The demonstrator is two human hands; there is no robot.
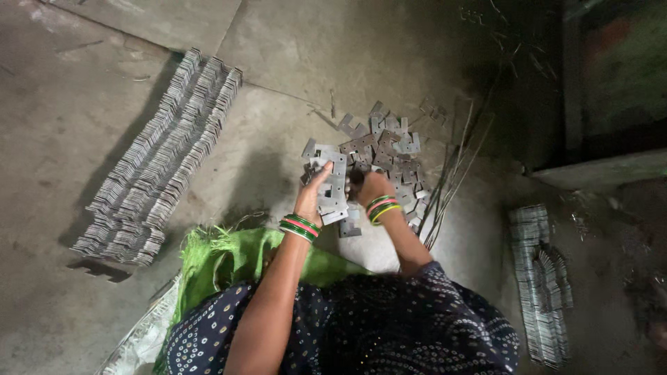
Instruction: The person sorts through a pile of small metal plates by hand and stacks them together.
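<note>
A loose heap of flat grey metal plates (pixel 379 149) with notched edges lies on the concrete floor in front of me. My left hand (pixel 313 191) grips a short stack of these plates (pixel 333 194), thumb up along its near side. My right hand (pixel 372 186) reaches into the heap just to the right of that stack, fingers curled down among the plates; what it holds is hidden. Both wrists carry green and red bangles.
Three long rows of plates stacked on edge (pixel 163 160) run along the floor at left. Another stacked row (pixel 542 285) lies at right. Thin metal rods (pixel 455 170) lean beside the heap. A green sack (pixel 229 260) sits under my knees. A dark ledge (pixel 604 167) stands at far right.
</note>
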